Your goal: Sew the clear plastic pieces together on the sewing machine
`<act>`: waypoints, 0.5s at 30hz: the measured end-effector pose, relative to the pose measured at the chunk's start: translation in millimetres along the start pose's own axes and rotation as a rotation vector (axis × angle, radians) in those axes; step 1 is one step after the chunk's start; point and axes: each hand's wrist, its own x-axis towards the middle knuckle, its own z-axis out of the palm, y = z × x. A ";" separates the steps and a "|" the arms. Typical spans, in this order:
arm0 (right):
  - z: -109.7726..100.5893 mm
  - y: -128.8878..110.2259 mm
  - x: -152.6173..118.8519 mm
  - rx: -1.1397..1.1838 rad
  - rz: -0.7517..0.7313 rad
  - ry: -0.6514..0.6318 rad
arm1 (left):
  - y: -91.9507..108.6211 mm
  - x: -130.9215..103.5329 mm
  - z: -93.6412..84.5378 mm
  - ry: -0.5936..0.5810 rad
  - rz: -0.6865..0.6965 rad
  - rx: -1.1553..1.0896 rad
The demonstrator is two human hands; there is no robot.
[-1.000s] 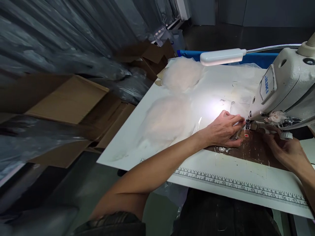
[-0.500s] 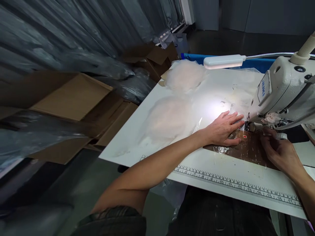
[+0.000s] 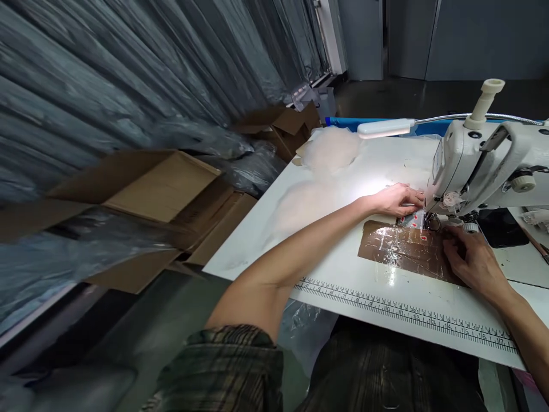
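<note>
A white sewing machine [image 3: 454, 160] stands at the right of a white table. My left hand [image 3: 398, 200] is just left of its needle area, fingers bent down at thin pale material; what the fingertips hold, if anything, is hidden. Close to the presser foot, on its right, my right hand [image 3: 472, 257] has its fingers curled, their tips partly hidden by the machine. Between and below the hands lies a shiny brown taped sheet [image 3: 397, 252] with small red marks near the needle. Two soft pale piles, a far one [image 3: 332, 149] and a nearer one [image 3: 304, 206], rest on the table.
A white lamp [image 3: 386, 128] extends over the table's back. Printed ruler markings [image 3: 407, 315] run along the front edge. Open cardboard boxes [image 3: 163, 183] and clear plastic stand at the left. A dark flat object [image 3: 504, 227] lies right of the machine head.
My left hand has moved off the brown sheet, up toward the back beside the needle, its spread fingers now bent. More of the sheet shows. The camera view has shifted.
</note>
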 end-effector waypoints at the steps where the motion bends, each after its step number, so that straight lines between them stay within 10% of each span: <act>1: -0.6 -0.3 0.1 0.007 -0.005 0.000 | 1.1 0.3 0.5 -0.002 0.010 0.024; 6: -2.8 0.3 -1.8 0.010 -0.040 0.008 | 11.7 -29.0 -10.2 0.134 -0.093 0.099; 15: -7.4 -7.4 -16.4 0.123 -0.329 -0.031 | 33.2 -170.6 -73.1 0.333 -0.471 0.317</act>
